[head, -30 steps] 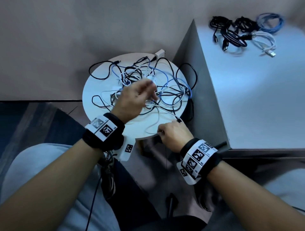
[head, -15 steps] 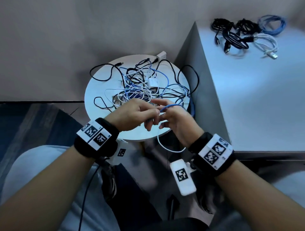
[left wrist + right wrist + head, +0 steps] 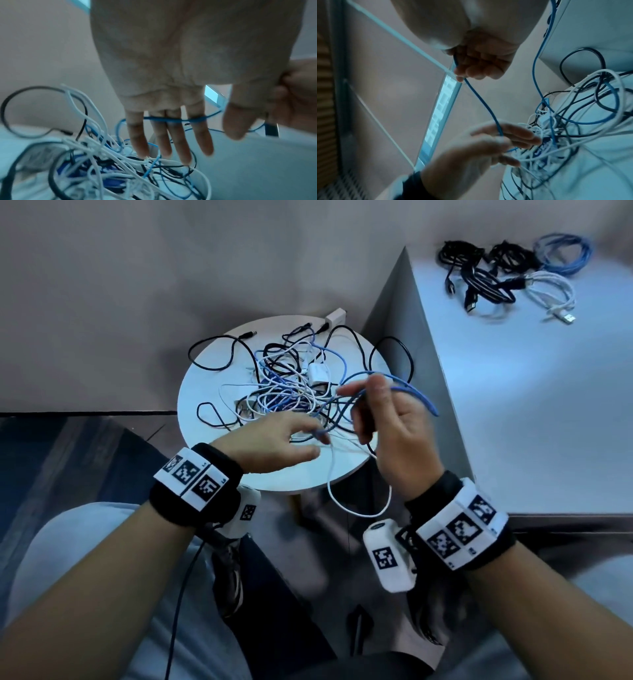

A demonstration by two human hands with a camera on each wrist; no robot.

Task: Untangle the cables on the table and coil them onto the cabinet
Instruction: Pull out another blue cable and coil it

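A blue cable (image 3: 416,395) runs raised above the round white tabletop (image 3: 205,378), looped through the right hand (image 3: 394,433), which is curled around it; the right wrist view shows the strand entering the clenched fingers (image 3: 476,67) and leaving below them toward the other hand. From the right hand one end of the cable arcs out to the right, toward the cabinet's side, and the rest drops back down into the pile.

The left hand (image 3: 274,440) sits lower and just to the left, over the near part of the tabletop. Its fingers (image 3: 171,135) are straight and spread, released rather than gripping, and the blue cable lies across them near the knuckles, as the left wrist view shows. The fingertips point down into the heap and are close to it; whether they touch it is unclear.

Under both hands lies the tangle of cables (image 3: 291,392): white, black and blue strands crossing one another in the middle of the tabletop, with a small white charger block (image 3: 318,372) in among them. Black loops spill over the far-left and right edges, and a white cable (image 3: 356,508) hangs in a loop off the near edge below the right hand.

To the right stands the cabinet (image 3: 531,422), its pale top higher than the tabletop. On its far corner rest coiled cables (image 3: 507,273): several black, one white, one blue, lying close together.
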